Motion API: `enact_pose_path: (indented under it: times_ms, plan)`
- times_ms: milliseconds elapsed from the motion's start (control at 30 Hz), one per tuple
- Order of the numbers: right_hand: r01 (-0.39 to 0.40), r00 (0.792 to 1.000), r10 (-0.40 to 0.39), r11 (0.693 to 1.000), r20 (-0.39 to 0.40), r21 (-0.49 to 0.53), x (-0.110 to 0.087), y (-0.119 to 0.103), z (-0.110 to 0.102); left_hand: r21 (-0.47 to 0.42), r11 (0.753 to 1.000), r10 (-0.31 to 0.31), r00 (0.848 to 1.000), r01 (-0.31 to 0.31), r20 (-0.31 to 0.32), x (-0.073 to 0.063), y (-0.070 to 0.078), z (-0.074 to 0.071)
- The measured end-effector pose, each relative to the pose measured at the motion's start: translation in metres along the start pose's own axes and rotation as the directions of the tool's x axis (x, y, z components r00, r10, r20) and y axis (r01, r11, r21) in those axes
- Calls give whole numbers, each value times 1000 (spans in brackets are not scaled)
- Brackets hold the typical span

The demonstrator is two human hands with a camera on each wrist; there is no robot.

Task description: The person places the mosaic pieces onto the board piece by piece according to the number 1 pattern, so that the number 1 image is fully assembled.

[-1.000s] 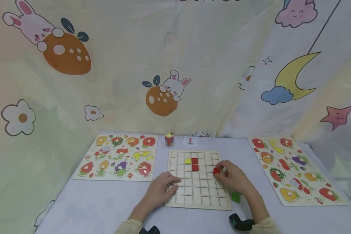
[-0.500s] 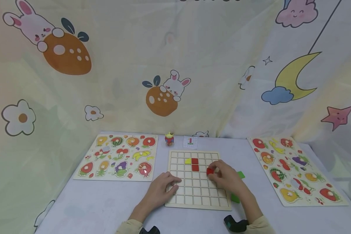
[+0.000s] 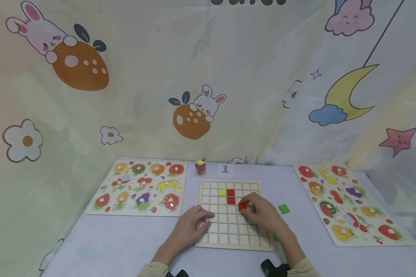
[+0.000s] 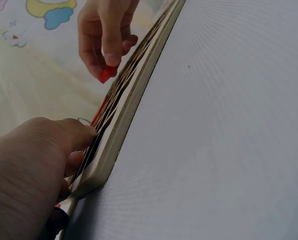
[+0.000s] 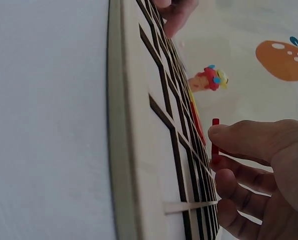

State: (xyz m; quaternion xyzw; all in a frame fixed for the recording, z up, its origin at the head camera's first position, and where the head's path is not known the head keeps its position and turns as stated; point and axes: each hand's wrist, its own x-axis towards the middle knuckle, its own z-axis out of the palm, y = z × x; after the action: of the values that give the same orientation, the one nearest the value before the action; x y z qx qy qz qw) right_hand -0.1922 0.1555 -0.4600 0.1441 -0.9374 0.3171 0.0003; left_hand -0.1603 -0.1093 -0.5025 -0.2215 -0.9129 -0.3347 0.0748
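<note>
A wooden grid board (image 3: 222, 239) lies on the table in the head view. Two red square tiles (image 3: 231, 200) sit one below the other in its cells, with a yellow piece (image 3: 222, 192) left of the upper one. Between thumb and fingertips, my right hand (image 3: 263, 215) pinches another red square tile (image 3: 242, 206) over the board, right of the lower red tile. The right wrist view shows this tile (image 5: 215, 140) on edge, close over the grid. My left hand (image 3: 191, 225) rests at the board's left edge, fingers relaxed, holding nothing.
A green tile (image 3: 284, 209) lies right of the board; another green bit shows beside the right forearm. Behind the board stand a small toy figure (image 3: 200, 167) and a gridded card (image 3: 225, 170). Fruit puzzle boards lie left (image 3: 131, 212) and right (image 3: 360, 241).
My right hand has moved left across the board with the red tile, uncovering the green tile at the right. The left hand stays put. The head view has tilted slightly.
</note>
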Motion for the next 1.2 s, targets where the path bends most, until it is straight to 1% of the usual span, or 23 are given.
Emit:
enact_pose_path:
  times_ms: [167, 333, 467, 633, 767, 933, 1200]
  plan:
    - [24, 1000, -24, 1000, 6, -2, -2, -2, 5, -1, 1000, 8, 1000, -8, 4, -1, -1, 2]
    - [34, 999, -34, 999, 9, -33, -3, -7, 11, -6, 1000, 3, 1000, -3, 6, -3, -1, 4]
    - [25, 1000, -25, 998, -2, -51, -3, -10, 14, -12, 1000, 0, 1000, 0, 3, -4, 0, 6]
    - [12, 1000, -11, 997, 4, -77, -3, -11, 19, -16, 1000, 9, 1000, -9, -3, -5, -1, 8]
    - [39, 999, -40, 993, -9, -108, -3, -10, 21, -16, 1000, 6, 1000, -6, -5, -5, -1, 9]
    - [67, 997, -69, 991, -17, -120, -3, -11, 22, -7, 1000, 1, 1000, -1, 2, -4, 0, 6]
    - [94, 996, -94, 985, 7, -145, 0, -18, 17, 6, 1000, 7, 1000, -7, -4, 1, 2, -3]
